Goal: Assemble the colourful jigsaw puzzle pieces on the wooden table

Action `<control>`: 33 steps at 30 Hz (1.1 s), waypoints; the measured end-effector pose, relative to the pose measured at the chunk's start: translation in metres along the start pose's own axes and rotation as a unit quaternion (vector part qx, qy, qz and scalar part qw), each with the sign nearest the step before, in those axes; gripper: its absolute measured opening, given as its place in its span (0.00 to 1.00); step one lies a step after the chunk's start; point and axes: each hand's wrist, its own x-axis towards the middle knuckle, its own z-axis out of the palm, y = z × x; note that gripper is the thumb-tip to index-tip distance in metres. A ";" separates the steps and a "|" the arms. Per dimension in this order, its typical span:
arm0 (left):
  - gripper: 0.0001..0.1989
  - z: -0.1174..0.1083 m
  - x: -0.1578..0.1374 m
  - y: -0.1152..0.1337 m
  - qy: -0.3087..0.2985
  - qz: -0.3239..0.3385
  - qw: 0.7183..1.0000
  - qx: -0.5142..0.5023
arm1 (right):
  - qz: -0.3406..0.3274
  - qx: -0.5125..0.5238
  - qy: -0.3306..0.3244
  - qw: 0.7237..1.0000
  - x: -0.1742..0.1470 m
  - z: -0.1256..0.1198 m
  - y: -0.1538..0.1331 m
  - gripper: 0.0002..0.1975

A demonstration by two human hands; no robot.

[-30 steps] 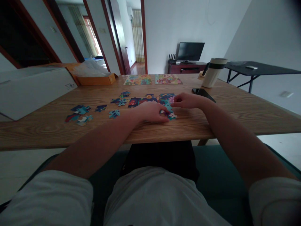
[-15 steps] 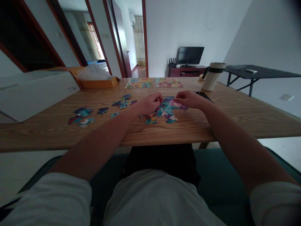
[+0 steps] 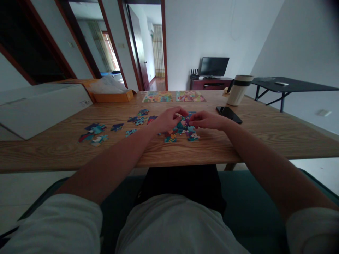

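A partly joined jigsaw puzzle (image 3: 192, 132) in teal, purple and pink lies on the wooden table (image 3: 212, 148) in front of me. My left hand (image 3: 169, 119) is over its left and upper part, fingers curled and closed at its pieces. From the right, my right hand (image 3: 208, 120) pinches at a purple and teal part, fingertips close to those of my left hand. Both hands hide part of the puzzle, and the exact pieces gripped are hard to make out. Loose jigsaw pieces (image 3: 96, 128) lie to the left, with another small cluster (image 3: 139, 120) nearer my left forearm.
Two colourful picture sheets (image 3: 157, 96) lie at the far edge. A black phone (image 3: 229, 114) and a cream travel mug (image 3: 240, 91) stand to the right. A white box (image 3: 47, 109) and an orange box (image 3: 115, 97) with plastic in it occupy the left.
My right hand has moved left and nearer to me, uncovering the phone. Pink and purple pieces at the puzzle's right side no longer show there. My left hand has shifted slightly.
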 end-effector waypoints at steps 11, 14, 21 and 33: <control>0.14 -0.005 -0.002 0.001 -0.043 -0.057 0.997 0.016 | 0.002 -0.005 0.021 1.000 0.001 -0.002 0.000 0.21; 0.16 -0.011 -0.003 0.005 -0.058 -0.083 0.995 -0.006 | 0.018 0.006 0.025 1.000 -0.001 -0.001 -0.001 0.20; 0.10 -0.025 -0.002 0.005 -0.043 -0.113 0.990 -0.066 | 0.019 0.049 0.035 0.998 -0.003 -0.005 0.000 0.18; 0.21 -0.024 -0.007 0.002 -0.207 -0.174 0.961 -0.051 | 0.033 -0.038 0.035 0.998 0.002 -0.011 0.011 0.16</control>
